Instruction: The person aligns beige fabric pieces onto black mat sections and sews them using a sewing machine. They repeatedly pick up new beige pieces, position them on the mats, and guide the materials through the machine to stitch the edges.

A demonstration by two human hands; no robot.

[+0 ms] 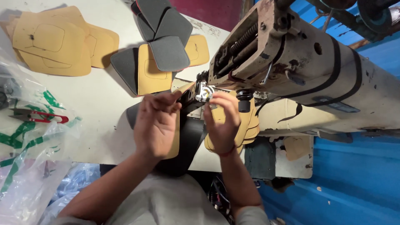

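An old beige sewing machine [304, 62] reaches over the white table [96, 100] from the right. Both my hands are raised at its needle end. My left hand [156, 125] has its fingers pinched together near the metal needle parts [204, 92]; whether it holds a thread is too small to tell. My right hand [223, 121] is curled with its fingertips touching those metal parts. Under my hands lie a tan and black leather piece [189, 137] and a stack of tan pieces [250, 125].
Tan cut pieces [54, 41] are piled at the far left. Grey padded pieces [166, 33] overlap tan ones at the table's middle. Red-handled snips [39, 118] lie on a clear plastic bag [29, 137] at left. A blue surface [354, 179] fills the right.
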